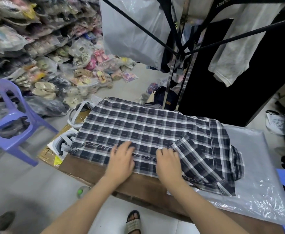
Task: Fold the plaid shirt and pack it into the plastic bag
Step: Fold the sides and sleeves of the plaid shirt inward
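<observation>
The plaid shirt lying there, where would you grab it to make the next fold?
Probably take the plaid shirt by its far edge, one hand toward each end, reaching over from the near side. It lies flat, spread sideways, with a sleeve already folded in, so that long edge could lift evenly.

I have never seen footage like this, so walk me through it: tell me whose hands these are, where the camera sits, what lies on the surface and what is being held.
There is no machine here. One camera sits on a person's head and looks forward and down, so the two bare arms coming from the bottom edge belong to the wearer. The left hand and right hand lie flat, palms down, on a plaid shirt. The shirt is spread across a brown table, with one sleeve folded over. Its right part lies on a clear plastic bag. Neither hand appears to grip anything; they seem to be pressing or smoothing the cloth. A purple chair stands to the left.
</observation>
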